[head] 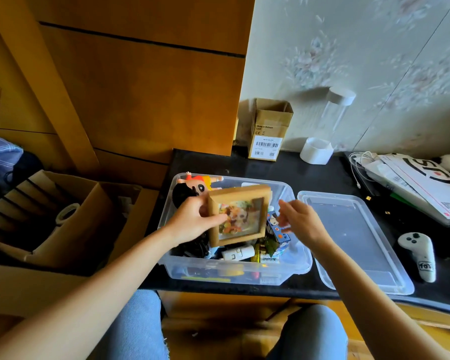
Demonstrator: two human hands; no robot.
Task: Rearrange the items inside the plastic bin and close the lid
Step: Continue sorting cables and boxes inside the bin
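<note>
Head view: black desk (322, 289) against a flowered wall, wooden cabinet on the left. Clear plastic bin (231, 275) sits at the desk's near edge, full of odds and ends, with a doll (192, 187) at its back left. Your left hand (192, 220) grips a wooden picture frame (240, 215) by its left edge, held upright over the bin. Your right hand (300, 220) hovers just right of the frame, fingers loose, holding nothing. The lid (353, 240) lies flat on the desk right of the bin, a white controller (417, 255) beyond it

Home room: floral wallpaper (348, 61), wooden wardrobe (140, 87).
</note>
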